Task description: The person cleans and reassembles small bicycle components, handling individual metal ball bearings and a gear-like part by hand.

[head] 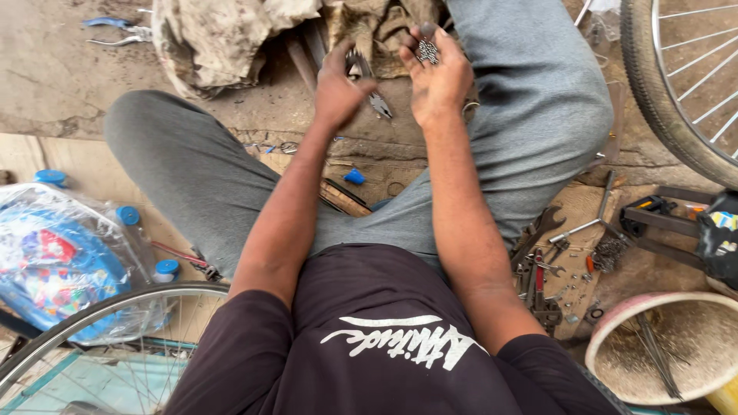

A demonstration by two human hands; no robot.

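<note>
Steel ball bearings: small cluster cupped in right hand, raised over far ground between knees; risk, as I judge: palm tilts, balls roll off, vanish among dirt and soiled rag beyond; right fingers curled loosely around balls, palm up, forearm stretched forward; left hand closed on pliers, tip pointing down-right, just beside right hand; slip of pliers could knock balls loose; near right, spanners scattered; bicycle wheel far right.
</note>
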